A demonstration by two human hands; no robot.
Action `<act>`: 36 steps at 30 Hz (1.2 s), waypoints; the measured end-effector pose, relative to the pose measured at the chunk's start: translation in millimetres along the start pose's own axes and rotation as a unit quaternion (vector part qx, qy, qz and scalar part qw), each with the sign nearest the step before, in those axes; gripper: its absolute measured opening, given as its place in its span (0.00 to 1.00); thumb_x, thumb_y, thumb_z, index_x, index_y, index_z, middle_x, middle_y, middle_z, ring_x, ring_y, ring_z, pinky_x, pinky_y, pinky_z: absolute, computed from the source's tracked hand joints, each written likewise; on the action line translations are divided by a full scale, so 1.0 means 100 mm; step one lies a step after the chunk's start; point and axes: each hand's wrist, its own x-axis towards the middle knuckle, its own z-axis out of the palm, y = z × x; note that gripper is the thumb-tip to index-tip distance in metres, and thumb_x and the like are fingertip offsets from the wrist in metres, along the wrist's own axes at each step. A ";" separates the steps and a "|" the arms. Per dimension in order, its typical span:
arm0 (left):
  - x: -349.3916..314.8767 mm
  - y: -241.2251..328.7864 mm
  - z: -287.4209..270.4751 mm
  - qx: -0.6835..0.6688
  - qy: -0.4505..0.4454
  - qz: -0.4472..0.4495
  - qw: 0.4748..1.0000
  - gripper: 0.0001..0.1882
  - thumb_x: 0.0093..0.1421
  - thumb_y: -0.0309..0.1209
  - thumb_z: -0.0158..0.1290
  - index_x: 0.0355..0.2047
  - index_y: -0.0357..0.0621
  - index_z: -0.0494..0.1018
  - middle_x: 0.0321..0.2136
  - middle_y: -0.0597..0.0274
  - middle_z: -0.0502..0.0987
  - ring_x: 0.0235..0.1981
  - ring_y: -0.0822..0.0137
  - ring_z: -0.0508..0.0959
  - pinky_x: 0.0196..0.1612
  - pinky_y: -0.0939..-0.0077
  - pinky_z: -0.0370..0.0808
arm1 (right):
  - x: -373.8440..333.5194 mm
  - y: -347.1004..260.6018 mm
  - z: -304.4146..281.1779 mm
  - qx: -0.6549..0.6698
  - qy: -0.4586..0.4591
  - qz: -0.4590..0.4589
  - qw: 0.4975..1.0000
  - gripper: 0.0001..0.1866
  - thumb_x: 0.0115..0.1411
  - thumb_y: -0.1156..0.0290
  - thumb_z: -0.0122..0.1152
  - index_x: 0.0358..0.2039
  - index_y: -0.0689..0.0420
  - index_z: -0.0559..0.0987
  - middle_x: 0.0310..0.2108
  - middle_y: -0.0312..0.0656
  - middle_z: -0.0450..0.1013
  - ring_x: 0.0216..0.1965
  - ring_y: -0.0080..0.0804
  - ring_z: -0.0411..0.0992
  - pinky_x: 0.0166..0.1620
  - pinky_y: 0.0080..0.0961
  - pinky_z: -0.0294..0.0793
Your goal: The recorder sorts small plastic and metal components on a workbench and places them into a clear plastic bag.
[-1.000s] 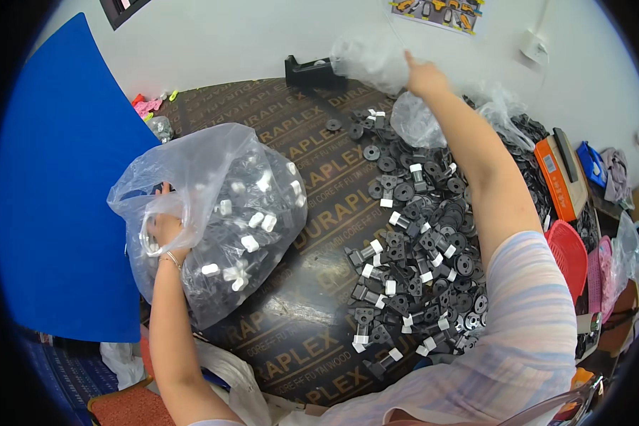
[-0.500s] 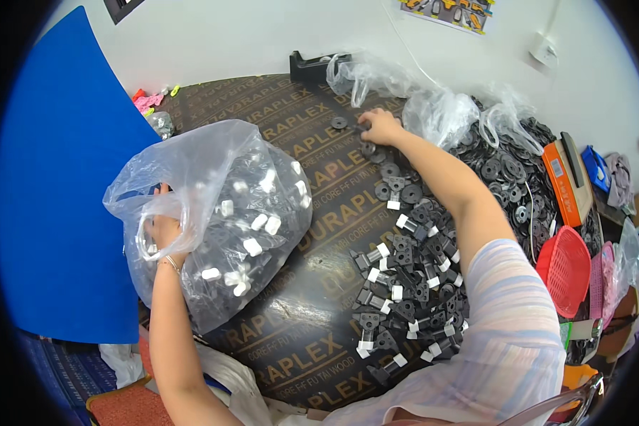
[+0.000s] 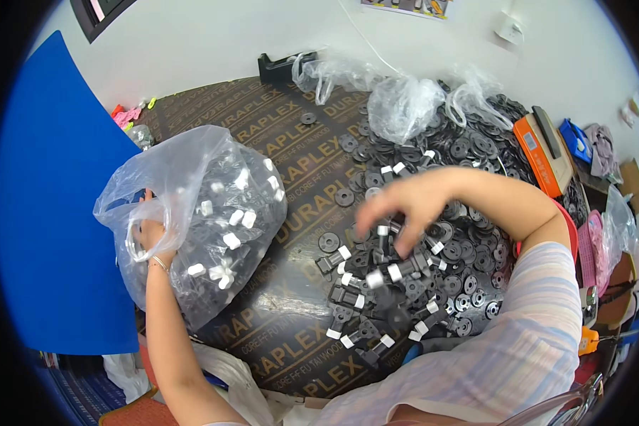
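My left hand (image 3: 151, 234) grips a clear plastic bag (image 3: 206, 156) at its mouth, with a handle loop near the wrist and the fingers partly behind the film. Several black parts with white ends show through the bag's side. Above a heap of such black parts with white ends (image 3: 366, 330), my right hand (image 3: 422, 202) hovers, smeared by motion, its thumb and fingers spread apart. Some parts below it are blurred too, and I see none held in it. Black round discs (image 3: 468, 248) lie around and under the heap.
More black discs pile up at the back right, under crumpled plastic bags (image 3: 405, 110). An orange scale-like box (image 3: 539, 156) stands at the right edge. A blue board (image 3: 64, 227) borders the left side. A black tape dispenser (image 3: 284, 69) sits by the wall.
My right hand has come back from the far discs to above the near heap, and its fingers have spread. Some black discs now lie nearer. The left hand still holds the bag.
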 end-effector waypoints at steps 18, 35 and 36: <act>0.02 0.14 -0.10 0.123 -0.039 0.018 0.991 0.29 0.57 0.45 0.42 0.60 0.57 0.57 0.63 0.59 0.53 0.63 0.61 0.53 0.57 0.47 0.45 | 0.44 0.55 -1.50 -0.228 0.439 -0.036 0.868 0.41 0.49 0.77 0.61 0.61 0.43 0.54 0.64 0.45 0.44 0.51 0.47 0.67 0.51 0.32 0.71; 0.12 -0.55 0.52 -0.182 0.042 0.117 0.975 0.26 0.56 0.42 0.46 0.54 0.48 0.64 0.59 0.55 0.60 0.60 0.55 0.57 0.59 0.54 0.48 | -0.48 1.09 0.06 -0.394 0.444 0.171 0.786 0.26 0.52 0.52 0.58 0.48 0.52 0.72 0.48 0.48 0.67 0.47 0.48 0.66 0.49 0.38 0.67; 0.16 -0.59 0.57 -0.213 0.036 0.126 0.968 0.26 0.56 0.42 0.45 0.54 0.48 0.64 0.58 0.54 0.60 0.60 0.55 0.57 0.59 0.55 0.48 | -0.52 0.98 0.24 -0.403 0.439 0.205 0.776 0.25 0.51 0.51 0.57 0.47 0.51 0.73 0.46 0.47 0.69 0.44 0.46 0.67 0.47 0.38 0.68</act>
